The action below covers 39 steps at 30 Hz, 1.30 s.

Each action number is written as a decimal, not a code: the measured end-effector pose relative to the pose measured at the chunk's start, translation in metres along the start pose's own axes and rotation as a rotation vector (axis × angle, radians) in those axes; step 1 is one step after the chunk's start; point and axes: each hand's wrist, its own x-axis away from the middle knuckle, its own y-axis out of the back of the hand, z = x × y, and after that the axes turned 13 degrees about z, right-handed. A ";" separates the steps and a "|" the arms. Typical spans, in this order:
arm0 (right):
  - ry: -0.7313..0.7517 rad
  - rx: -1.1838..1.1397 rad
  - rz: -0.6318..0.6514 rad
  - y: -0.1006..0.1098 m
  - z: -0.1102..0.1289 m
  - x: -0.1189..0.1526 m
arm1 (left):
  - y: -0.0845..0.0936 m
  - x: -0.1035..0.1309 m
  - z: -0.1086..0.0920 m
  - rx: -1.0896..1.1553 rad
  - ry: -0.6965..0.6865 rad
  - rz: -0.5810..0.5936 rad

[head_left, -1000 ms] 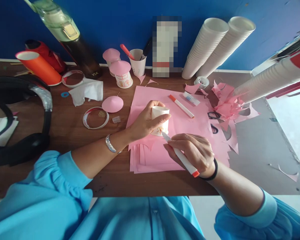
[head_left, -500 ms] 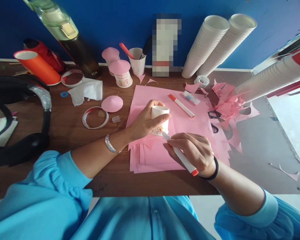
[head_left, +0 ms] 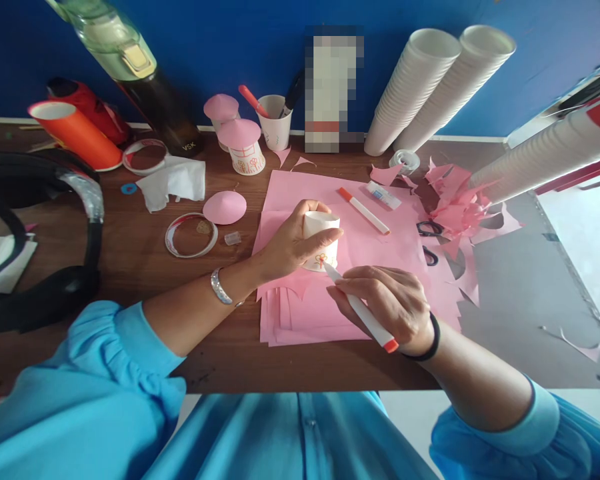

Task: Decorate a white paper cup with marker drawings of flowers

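Note:
A white paper cup [head_left: 325,255] is gripped in my left hand [head_left: 310,241], tilted slightly, with a small orange flower drawn near its base. My right hand [head_left: 387,307] holds a white marker with an orange end [head_left: 367,319], its tip at the flower drawing. Whether the tip touches the cup is too fine to tell. Beneath both hands lie stacked sheets of pink paper [head_left: 320,317]. On them, behind my right hand, rest an orange-capped marker [head_left: 364,211] and a glue stick [head_left: 383,195].
Pink cone-roofed cups [head_left: 247,157] and a cup of pens [head_left: 276,127] stand at the back. Cup stacks [head_left: 410,87] lean on the blue wall. Scissors [head_left: 430,229] and pink scraps [head_left: 453,200] lie right; a pink cone [head_left: 225,207], tape roll [head_left: 191,235] and headphones [head_left: 94,247] left.
Both hands keep almost the same position and hold. The view shifts very slightly; the marker tip stays by the flower.

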 end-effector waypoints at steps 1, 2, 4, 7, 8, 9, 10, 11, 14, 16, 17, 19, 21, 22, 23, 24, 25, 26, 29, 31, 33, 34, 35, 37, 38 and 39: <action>0.002 0.000 0.001 0.000 0.000 0.000 | 0.000 0.000 0.000 0.000 -0.001 -0.002; 0.005 -0.002 0.002 0.000 0.000 0.000 | 0.000 0.000 0.000 0.000 -0.002 -0.003; 0.012 -0.007 0.002 -0.001 0.000 0.001 | -0.001 0.000 -0.001 -0.001 -0.002 0.001; 0.020 -0.007 -0.005 -0.001 -0.001 0.001 | -0.001 0.000 -0.002 -0.002 0.002 0.002; 0.020 -0.007 -0.006 -0.001 -0.001 0.001 | -0.001 0.001 -0.002 -0.002 0.005 0.002; 0.018 -0.005 -0.005 -0.001 0.000 0.001 | 0.000 0.001 -0.002 -0.001 0.006 0.002; 0.018 -0.005 -0.005 -0.001 0.000 0.000 | 0.000 0.001 -0.002 0.000 0.008 0.002; 0.019 -0.006 -0.005 -0.001 0.000 0.000 | 0.000 0.001 -0.001 0.001 0.006 0.005; 0.028 -0.014 -0.004 -0.001 0.001 0.000 | 0.000 0.001 -0.001 0.001 -0.005 0.007; 0.029 -0.013 -0.005 -0.001 0.001 0.000 | -0.001 0.001 -0.001 0.000 -0.006 0.005; 0.027 -0.009 -0.006 -0.001 0.000 0.000 | 0.000 0.000 -0.001 0.000 -0.003 0.004; 0.022 -0.003 -0.005 -0.001 0.000 0.000 | 0.000 0.000 -0.001 -0.003 0.001 0.005; 0.020 -0.001 0.003 -0.001 0.001 0.001 | 0.001 0.000 0.000 -0.010 -0.001 0.008; 0.018 0.000 0.006 -0.001 0.001 0.001 | 0.001 0.000 0.001 -0.012 -0.005 0.010; 0.017 0.001 0.007 -0.001 0.001 0.001 | 0.002 0.000 0.001 -0.013 -0.010 0.011; 0.015 0.001 0.007 -0.001 0.001 0.001 | 0.002 0.000 0.002 -0.014 -0.012 0.012; 0.013 0.001 0.005 -0.001 0.001 0.001 | 0.002 0.000 0.002 -0.014 -0.012 0.013; 0.010 0.001 0.002 -0.001 0.001 0.001 | 0.002 0.000 0.002 -0.013 -0.012 0.013; 0.009 0.002 0.005 -0.001 0.001 0.001 | 0.002 -0.001 0.002 -0.011 -0.010 0.015; 0.010 0.002 0.006 -0.001 0.001 0.001 | 0.001 -0.001 0.001 -0.008 -0.012 0.017; 0.014 -0.003 0.005 -0.002 0.001 0.000 | 0.001 -0.001 0.000 0.000 -0.012 0.020; 0.018 -0.007 0.003 -0.002 0.001 0.000 | 0.001 -0.001 0.000 0.004 -0.012 0.021; 0.022 -0.009 0.000 -0.002 0.001 0.000 | 0.000 -0.001 -0.001 0.007 -0.012 0.020; 0.035 -0.006 -0.023 0.000 0.001 0.001 | 0.001 -0.001 -0.001 0.014 -0.014 0.015; 0.044 0.000 -0.038 0.002 0.001 0.001 | 0.001 -0.001 0.000 0.023 -0.015 0.015; 0.059 0.004 -0.059 0.004 0.001 0.001 | 0.001 -0.001 0.000 0.037 -0.014 0.017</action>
